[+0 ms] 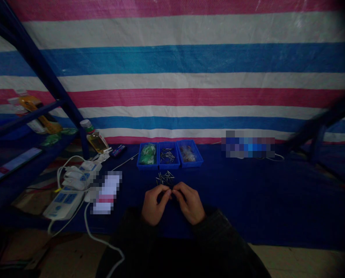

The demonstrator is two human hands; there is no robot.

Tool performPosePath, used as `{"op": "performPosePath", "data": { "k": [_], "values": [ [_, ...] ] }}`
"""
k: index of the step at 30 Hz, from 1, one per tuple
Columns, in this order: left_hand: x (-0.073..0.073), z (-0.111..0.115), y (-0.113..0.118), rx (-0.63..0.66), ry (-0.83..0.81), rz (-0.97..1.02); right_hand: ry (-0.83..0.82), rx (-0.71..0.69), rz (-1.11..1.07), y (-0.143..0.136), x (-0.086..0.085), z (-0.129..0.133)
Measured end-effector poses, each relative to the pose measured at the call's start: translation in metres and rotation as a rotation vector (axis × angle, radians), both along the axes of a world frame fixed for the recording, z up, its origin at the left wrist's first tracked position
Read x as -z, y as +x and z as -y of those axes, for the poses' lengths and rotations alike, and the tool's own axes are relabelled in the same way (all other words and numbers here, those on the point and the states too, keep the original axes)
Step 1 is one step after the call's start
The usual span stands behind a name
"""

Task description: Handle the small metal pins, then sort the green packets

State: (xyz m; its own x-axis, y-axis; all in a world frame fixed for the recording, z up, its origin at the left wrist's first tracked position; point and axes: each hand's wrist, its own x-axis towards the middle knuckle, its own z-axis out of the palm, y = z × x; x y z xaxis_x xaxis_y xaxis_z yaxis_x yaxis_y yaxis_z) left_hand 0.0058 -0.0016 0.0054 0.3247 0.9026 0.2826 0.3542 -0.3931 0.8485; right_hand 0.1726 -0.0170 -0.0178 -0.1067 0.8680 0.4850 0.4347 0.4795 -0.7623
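Metal pins (165,178) lie heaped on the blue tabletop (236,199), just beyond the left hand (155,204) and right hand (190,203), probably for easy reach; fingertips (175,190) meet, though whether they grip anything I cannot tell

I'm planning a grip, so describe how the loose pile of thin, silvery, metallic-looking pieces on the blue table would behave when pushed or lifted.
The pile of thin, silvery, metallic-looking pieces would probably spread apart when pushed, since they lie crisscrossed and loose. Each is likely stiff, looking straight; their slimness may make single ones fiddly to lift.
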Motion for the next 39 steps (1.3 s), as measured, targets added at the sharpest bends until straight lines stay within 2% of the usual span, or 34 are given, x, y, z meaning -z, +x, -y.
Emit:
{"op": "performPosePath", "data": {
  "k": [10,20,32,39],
  "values": [
    [-0.0044,0.001,0.0005,-0.026,0.016,0.002,-0.01,0.021,0.069,0.0017,-0.0001,0.002],
    [-0.0038,0.0005,0.0005,-0.036,0.0,0.012,0.058,0.016,-0.054,-0.0008,-0.0016,0.0007],
    [-0.0032,0.0008,0.0008,-0.064,-0.001,0.027,0.1,0.111,-0.084,0.0009,0.0019,0.0021],
    [-0.0035,0.0009,-0.0008,-0.069,-0.011,0.039,0.077,0.075,-0.1,0.0008,0.0009,0.0015]
  ]
}}
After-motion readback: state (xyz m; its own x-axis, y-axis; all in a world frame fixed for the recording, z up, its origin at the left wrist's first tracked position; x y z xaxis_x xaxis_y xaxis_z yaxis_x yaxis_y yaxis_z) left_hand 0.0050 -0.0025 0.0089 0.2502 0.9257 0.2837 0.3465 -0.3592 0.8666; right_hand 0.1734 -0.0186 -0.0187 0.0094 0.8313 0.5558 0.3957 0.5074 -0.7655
